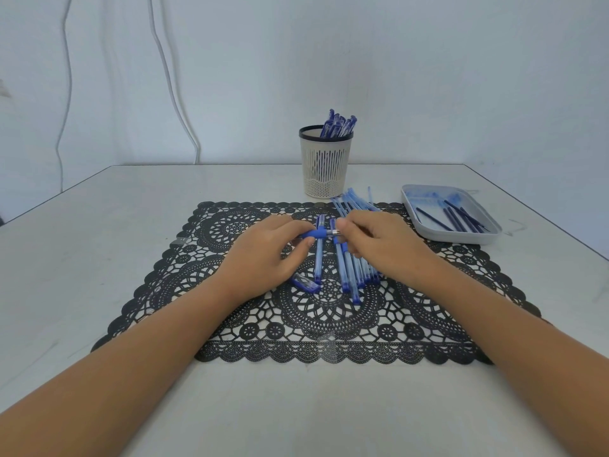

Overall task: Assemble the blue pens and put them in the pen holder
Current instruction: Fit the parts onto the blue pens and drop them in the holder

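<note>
A blue pen (317, 233) is pinched over a black lace mat (329, 328), rubbery grip by the left hand (267, 255), metal tip by the right hand (385, 249), before a slotted pen holder (325, 166).

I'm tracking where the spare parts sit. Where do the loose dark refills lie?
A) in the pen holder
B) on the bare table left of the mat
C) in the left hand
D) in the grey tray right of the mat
D: the dark refills lie inside the grey tray, which stands at the far right corner of the mat.
</note>
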Available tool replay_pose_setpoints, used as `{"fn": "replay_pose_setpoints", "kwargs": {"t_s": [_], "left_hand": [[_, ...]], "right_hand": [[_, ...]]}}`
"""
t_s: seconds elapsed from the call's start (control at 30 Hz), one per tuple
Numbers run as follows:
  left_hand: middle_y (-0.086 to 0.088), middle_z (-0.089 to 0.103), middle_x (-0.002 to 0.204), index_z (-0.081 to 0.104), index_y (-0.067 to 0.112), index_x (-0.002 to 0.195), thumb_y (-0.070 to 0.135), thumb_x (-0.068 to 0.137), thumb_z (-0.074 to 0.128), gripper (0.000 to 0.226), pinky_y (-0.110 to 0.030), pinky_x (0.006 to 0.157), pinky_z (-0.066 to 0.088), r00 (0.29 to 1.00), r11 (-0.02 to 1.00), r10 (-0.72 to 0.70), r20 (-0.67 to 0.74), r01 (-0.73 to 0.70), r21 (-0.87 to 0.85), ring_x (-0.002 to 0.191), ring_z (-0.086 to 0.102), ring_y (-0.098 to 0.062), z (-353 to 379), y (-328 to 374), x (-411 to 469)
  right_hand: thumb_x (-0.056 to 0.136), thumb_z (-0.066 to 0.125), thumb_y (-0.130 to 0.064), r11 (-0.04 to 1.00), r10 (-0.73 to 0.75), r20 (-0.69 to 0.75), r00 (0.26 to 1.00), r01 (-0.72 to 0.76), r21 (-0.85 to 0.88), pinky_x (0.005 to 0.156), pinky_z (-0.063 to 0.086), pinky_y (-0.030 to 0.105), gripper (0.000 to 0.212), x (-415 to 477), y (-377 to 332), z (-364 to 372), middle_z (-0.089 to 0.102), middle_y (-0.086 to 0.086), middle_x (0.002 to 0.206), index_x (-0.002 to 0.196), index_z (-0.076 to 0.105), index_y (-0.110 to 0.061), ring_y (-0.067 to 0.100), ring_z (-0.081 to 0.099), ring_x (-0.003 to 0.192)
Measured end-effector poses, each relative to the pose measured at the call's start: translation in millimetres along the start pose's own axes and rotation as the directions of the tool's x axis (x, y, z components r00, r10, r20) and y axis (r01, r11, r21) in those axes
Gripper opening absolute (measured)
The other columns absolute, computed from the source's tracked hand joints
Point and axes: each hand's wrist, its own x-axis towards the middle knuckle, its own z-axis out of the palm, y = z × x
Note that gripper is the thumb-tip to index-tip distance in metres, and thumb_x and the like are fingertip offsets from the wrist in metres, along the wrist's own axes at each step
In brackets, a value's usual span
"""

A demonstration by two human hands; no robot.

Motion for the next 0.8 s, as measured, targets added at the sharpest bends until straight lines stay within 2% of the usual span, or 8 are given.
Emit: {"fn": "replay_pose_setpoints", "kwargs": {"t_s": [0.03,0.1,0.17,0.27,0.33,0.4,0.57,0.8], "left_hand": [[0.004,0.063,0.083,0.065,0.009,0.106,0.033,0.091,0.044,0.035,-0.018,0.07,0.039,1.0,1.0,0.003,0.001,-0.003,0.003,0.076,0.049,-0.004,0.1,-0.1,-0.1],[0.004,0.063,0.084,0.065,0.01,0.106,0.034,0.091,0.044,0.035,-0.019,0.07,0.04,1.0,1.0,-0.005,-0.005,0.005,-0.01,0.077,0.051,-0.005,0.1,-0.6,-0.1],[0.003,0.063,0.084,0.065,0.01,0.106,0.034,0.091,0.044,0.035,-0.02,0.07,0.042,1.0,1.0,-0.007,-0.006,0.007,-0.02,0.077,0.053,-0.008,-0.2,-0.6,0.2],[0.003,0.063,0.082,0.065,0.01,0.106,0.033,0.091,0.043,0.035,-0.023,0.068,0.043,1.0,1.0,0.01,0.013,-0.01,-0.005,0.076,0.053,-0.009,0.2,-0.4,0.4],[0.003,0.063,0.083,0.065,0.01,0.106,0.033,0.091,0.044,0.035,-0.022,0.068,0.042,1.0,1.0,0.006,0.011,-0.006,-0.006,0.076,0.052,-0.007,0.5,-0.4,0.8],[0.003,0.063,0.084,0.065,0.01,0.105,0.033,0.091,0.044,0.034,-0.019,0.069,0.04,1.0,1.0,-0.002,0.001,0.002,-0.016,0.076,0.051,-0.005,0.4,-0.1,0.8],[0.0,0.062,0.081,0.065,0.009,0.108,0.031,0.092,0.045,0.034,-0.018,0.069,0.038,1.0,1.0,0.017,-0.002,-0.017,-0.006,0.075,0.051,-0.01,-0.3,-0.7,0.9],[-0.004,0.062,0.08,0.066,0.005,0.107,0.026,0.092,0.046,0.033,-0.026,0.066,0.039,0.998,0.998,0.054,-0.026,-0.052,0.041,0.07,0.053,-0.018,-1.1,-1.6,3.3]], "right_hand": [[0.095,0.042,-0.036,1.0,0.013,0.004,1.0,-0.013,0.009,0.058,0.039,0.019,0.026,-0.4,-0.6,-0.7,0.059,-0.005,0.069,0.085,0.057,-0.018,0.006,0.05,0.059],[0.093,0.048,-0.036,0.999,0.009,0.034,0.999,-0.01,0.038,0.059,0.039,0.015,0.014,-0.7,-0.2,-0.8,0.06,-0.006,0.074,0.094,0.053,-0.023,0.002,0.053,0.062],[0.092,0.051,-0.031,1.0,-0.012,0.056,0.998,0.01,0.023,0.057,0.039,0.013,0.006,-1.0,-0.2,0.3,0.061,-0.005,0.076,0.092,0.05,-0.026,0.003,0.054,0.064],[0.097,0.041,-0.034,1.0,-0.009,0.047,0.999,0.01,-0.025,0.06,0.041,0.02,0.022,-0.5,-1.8,1.4,0.064,0.005,0.08,0.082,0.052,-0.022,0.017,0.06,0.07],[0.096,0.039,-0.04,1.0,0.011,0.062,0.998,-0.012,0.004,0.061,0.042,0.02,0.019,-0.5,-1.1,0.9,0.062,-0.002,0.08,0.094,0.05,-0.025,0.011,0.059,0.071],[0.093,0.046,-0.039,1.0,0.009,0.09,0.996,-0.01,0.004,0.058,0.038,0.013,0.014,-0.9,1.2,1.7,0.057,-0.01,0.078,0.103,0.045,-0.029,0.001,0.052,0.065],[0.094,0.049,-0.029,0.997,-0.042,0.049,0.998,0.045,-0.056,0.065,0.039,0.011,0.008,-1.0,0.8,3.5,0.06,-0.007,0.082,0.092,0.053,-0.022,0.014,0.057,0.078],[0.095,0.046,-0.029,0.994,-0.067,0.042,0.997,0.07,-0.081,0.058,0.034,0.018,0.016,0.8,-0.4,1.9,0.056,-0.002,0.071,0.084,0.054,-0.021,0.012,0.048,0.064]]}}
